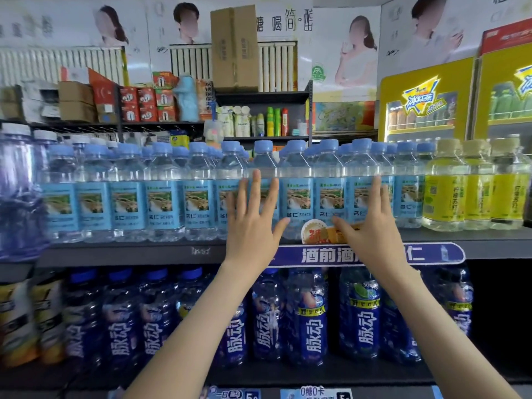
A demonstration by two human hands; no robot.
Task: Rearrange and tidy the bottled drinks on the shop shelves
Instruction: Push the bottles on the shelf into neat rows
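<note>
A long row of clear bottles with light-blue caps and blue labels [161, 197] fills the upper shelf [129, 251]. Both of my hands are raised flat against the fronts of the middle bottles. My left hand [253, 223] has its fingers spread straight over one or two labels. A few bottles to the right, my right hand [371, 223] lies the same way, fingers straight, its thumb over a round gold sticker [313, 230]. Neither hand grips anything.
Yellow-labelled bottles [472, 194] stand at the right end of the same shelf. Dark-blue drink bottles [311, 318] fill the shelf below, with orange-labelled ones [17, 318] at the far left. A large blue water jug [17, 194] stands at the left edge. A blue shelf sign [331, 254] hangs at the shelf front.
</note>
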